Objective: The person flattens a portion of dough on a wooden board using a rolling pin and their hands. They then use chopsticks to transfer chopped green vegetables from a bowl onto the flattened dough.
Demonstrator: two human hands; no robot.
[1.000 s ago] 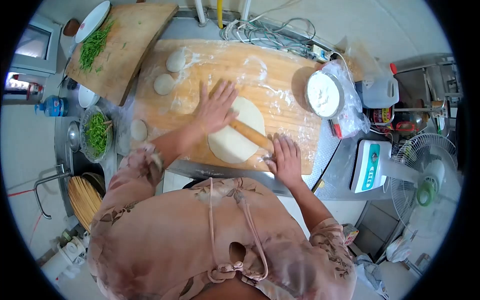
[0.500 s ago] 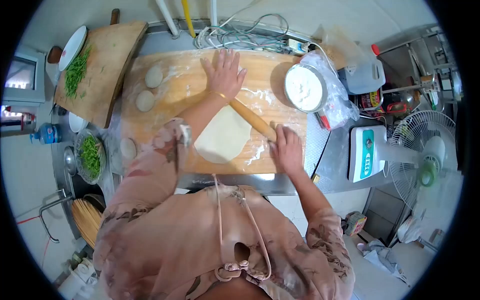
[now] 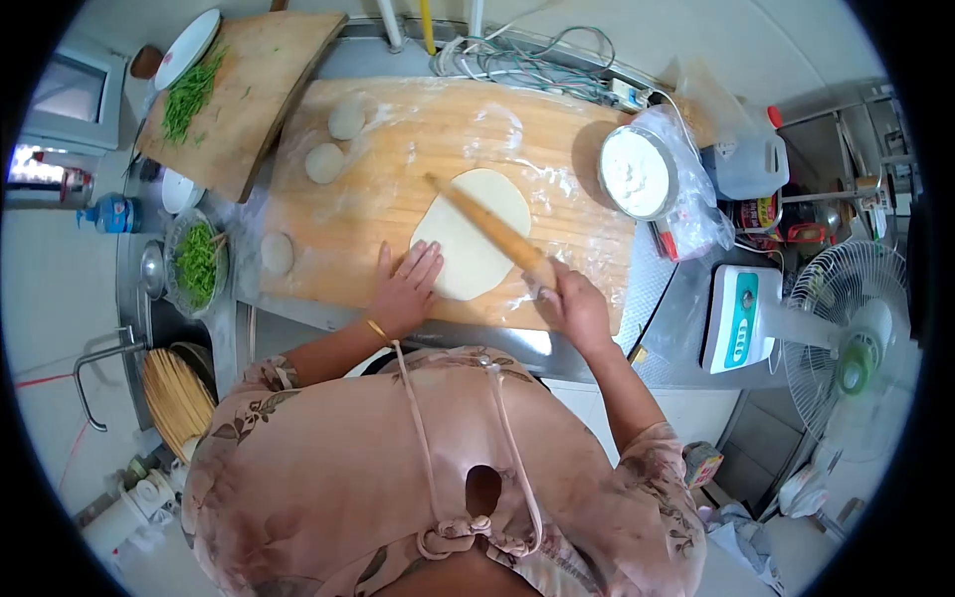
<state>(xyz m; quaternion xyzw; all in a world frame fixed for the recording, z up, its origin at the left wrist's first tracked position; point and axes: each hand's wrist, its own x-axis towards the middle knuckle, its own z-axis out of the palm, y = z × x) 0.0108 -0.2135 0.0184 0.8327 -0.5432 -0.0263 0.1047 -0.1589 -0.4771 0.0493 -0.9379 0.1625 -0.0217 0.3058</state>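
Note:
A flat rolled-out sheet of dough (image 3: 484,276) lies on the floured wooden board (image 3: 388,214). My left hand (image 3: 406,289) is at its lower left edge, fingers stretched out and touching the dough, thumb apart. A wooden rolling pin (image 3: 487,224) slants over the sheet, and my right hand (image 3: 579,306) is closed around its near end. The pin's far end looks slightly blurred; whether it touches the dough I cannot tell. Two round dough pieces (image 3: 324,163) sit at the board's upper left, and another dough piece (image 3: 278,254) is at its left edge.
A bowl of flour (image 3: 637,171) stands at the board's right, beside a plastic bag (image 3: 699,224). Further right are a scale (image 3: 741,318) and a fan (image 3: 846,348). A cutting board (image 3: 254,85) with chopped greens (image 3: 189,95) and a bowl of greens (image 3: 197,264) are at left.
My left hand has left the pin's far end and come down to the dough's near left edge. My right hand still holds the pin. The dough sheet looks rounder, and the whole view has shifted.

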